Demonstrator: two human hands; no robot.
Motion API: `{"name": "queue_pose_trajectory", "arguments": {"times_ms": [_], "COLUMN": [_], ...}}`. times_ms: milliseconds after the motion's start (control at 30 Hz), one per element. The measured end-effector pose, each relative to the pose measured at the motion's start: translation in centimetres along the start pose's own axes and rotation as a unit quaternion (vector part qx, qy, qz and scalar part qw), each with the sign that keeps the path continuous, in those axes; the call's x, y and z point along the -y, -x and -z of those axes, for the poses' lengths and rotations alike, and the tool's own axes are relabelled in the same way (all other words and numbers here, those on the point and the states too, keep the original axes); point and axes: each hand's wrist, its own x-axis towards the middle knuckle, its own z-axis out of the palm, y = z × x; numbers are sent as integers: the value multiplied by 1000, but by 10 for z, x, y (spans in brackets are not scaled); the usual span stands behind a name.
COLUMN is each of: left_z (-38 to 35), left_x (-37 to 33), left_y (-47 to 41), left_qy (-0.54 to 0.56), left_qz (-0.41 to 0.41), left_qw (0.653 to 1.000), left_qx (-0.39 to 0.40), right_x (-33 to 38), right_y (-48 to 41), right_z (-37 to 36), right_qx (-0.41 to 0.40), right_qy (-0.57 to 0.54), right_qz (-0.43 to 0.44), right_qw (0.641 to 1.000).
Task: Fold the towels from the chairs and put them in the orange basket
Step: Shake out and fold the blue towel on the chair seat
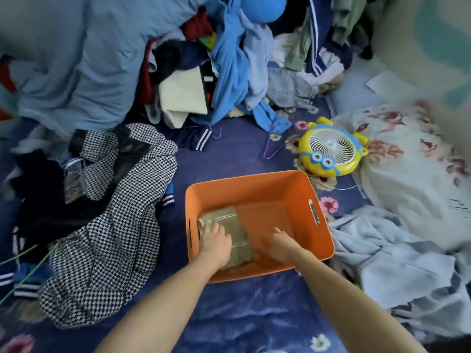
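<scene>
The orange basket (244, 192) sits on a bed covered in a dark blue flowered sheet (229, 314), and both bare forearms reach over its near rim. A folded olive-tan towel (224, 215) lies on the basket floor against the left wall, filling roughly the left half. The left hand (216, 244) rests flat on top of the towel, its fingers (213, 228) laid out fairly straight and pressing down rather than gripping. The right hand (281, 244) is inside the basket just beside the towel's right edge. It is blurred, but its fingers (274, 231) look spread and stretched out with nothing in them; whether they touch the towel cannot be told.

Clutter crowds the basket on every side. A black-and-white checked garment (109, 225) sprawls close against its left wall. Behind it, a high heap of clothes (229, 72) in blues, white, red and black spills down toward the far rim, with a large pale blue cloth (63, 59) draped to the left. A yellow and blue cartoon fan (331, 149) lies face up just beyond the basket's far right corner, and a thin purple cord (270, 146) runs near it. To the right, a crumpled light blue blanket (382, 250) touches the basket's right wall, and a white flowered quilt (407, 161) lies farther back.
</scene>
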Motion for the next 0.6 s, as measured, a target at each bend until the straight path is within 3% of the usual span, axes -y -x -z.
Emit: {"name": "queue_pose_trajectory", "arguments": {"times_ms": [200, 400, 600], "left_z": [47, 103, 155], "left_x": [13, 39, 26], "left_y": [46, 71, 84], "left_qy": [42, 73, 97], "left_qz": [-16, -47, -120], "left_qw": [993, 957, 930], "left_qx": [-114, -278, -333], "right_x": [10, 9, -4], "right_y": [85, 161, 233], "right_z": [37, 75, 95], "right_qx": [-116, -277, -380], "right_qy": [12, 6, 43], "right_qz": [-31, -31, -60], "right_qw": [993, 960, 922]}}
